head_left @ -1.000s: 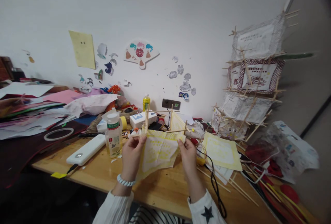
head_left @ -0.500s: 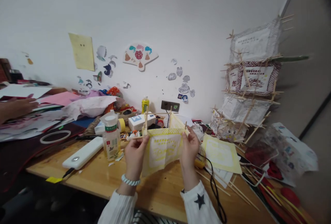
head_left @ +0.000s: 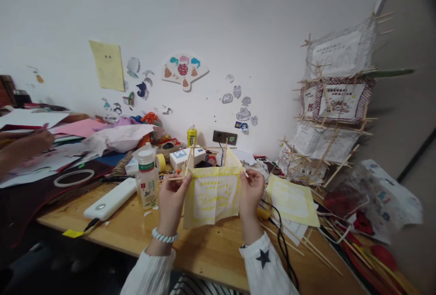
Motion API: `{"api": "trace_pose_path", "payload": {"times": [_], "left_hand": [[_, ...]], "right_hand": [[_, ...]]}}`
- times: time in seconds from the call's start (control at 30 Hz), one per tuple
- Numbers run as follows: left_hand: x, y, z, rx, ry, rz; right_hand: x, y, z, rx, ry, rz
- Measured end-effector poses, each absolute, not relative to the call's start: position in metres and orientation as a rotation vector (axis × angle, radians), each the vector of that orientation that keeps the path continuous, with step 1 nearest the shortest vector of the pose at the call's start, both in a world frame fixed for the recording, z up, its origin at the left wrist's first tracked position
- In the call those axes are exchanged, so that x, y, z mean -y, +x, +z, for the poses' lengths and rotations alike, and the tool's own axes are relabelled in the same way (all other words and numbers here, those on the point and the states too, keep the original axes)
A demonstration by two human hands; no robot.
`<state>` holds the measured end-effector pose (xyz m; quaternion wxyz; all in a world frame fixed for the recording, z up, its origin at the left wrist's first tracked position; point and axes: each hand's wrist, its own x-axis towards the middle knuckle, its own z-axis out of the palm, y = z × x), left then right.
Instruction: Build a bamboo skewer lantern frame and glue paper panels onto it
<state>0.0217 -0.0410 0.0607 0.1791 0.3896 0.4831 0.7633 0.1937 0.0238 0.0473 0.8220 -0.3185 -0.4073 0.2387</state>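
A sheet of white paper with a yellow patterned border (head_left: 213,199) hangs between my hands over the wooden table. My left hand (head_left: 174,195) pinches its upper left corner against the frame of thin wooden sticks (head_left: 190,156). At the upper right corner, my right hand (head_left: 251,190) is closed on the sheet, thumb in front. The sticks rise behind the paper, and another yellow-edged panel shows on the frame's far side. Where paper and sticks join is partly covered by my fingers.
A clear bottle (head_left: 147,179) and a white power bank (head_left: 111,199) stand left of my hands. Another yellow-bordered sheet (head_left: 292,200) lies right, near loose sticks and a black cable (head_left: 281,236). A tiered stick-and-paper lantern (head_left: 335,104) stands far right. Someone's hand (head_left: 27,147) is at left.
The paper between my hands has shifted slightly left and been pulled flatter. My left hand has moved a little left. The other person's hand at left has moved slightly.
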Motion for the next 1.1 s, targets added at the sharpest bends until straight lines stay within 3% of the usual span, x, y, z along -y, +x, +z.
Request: {"api": "trace_pose_path", "payload": {"times": [0.33,1.1], "left_hand": [[0.05,0.008,0.066,-1.749,1.541,2.106],[0.05,0.002,0.069,-1.591,1.493,2.014]], "right_hand": [[-0.027,0.202,0.043,0.958,-0.717,0.475],[-0.032,0.213,0.041,1.161,-0.703,0.369]]}}
